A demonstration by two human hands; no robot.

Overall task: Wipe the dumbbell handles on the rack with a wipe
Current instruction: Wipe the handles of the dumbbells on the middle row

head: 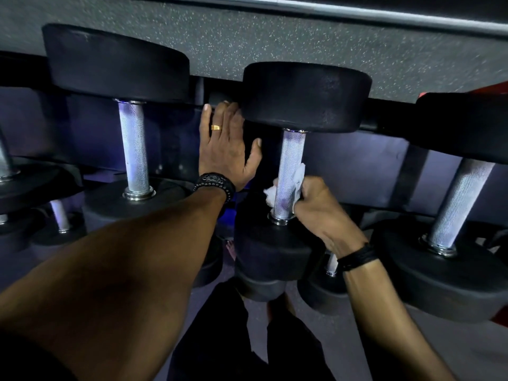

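A black dumbbell with a knurled silver handle (290,158) lies on the rack in the middle of the view. My right hand (320,207) grips a white wipe (298,178) wrapped round the lower part of that handle, just above the near weight head. My left hand (224,147), fingers straight and a gold ring on one, rests flat against the side of the far head (305,97) and the rack. Another dumbbell handle (134,147) stands to the left and a third handle (459,204) to the right.
The dark rack rail (384,125) runs behind the far heads. Smaller dumbbells (59,215) sit on a lower tier at left. Speckled grey floor (275,39) lies beyond the rack. My dark trouser legs (242,339) show at the bottom.
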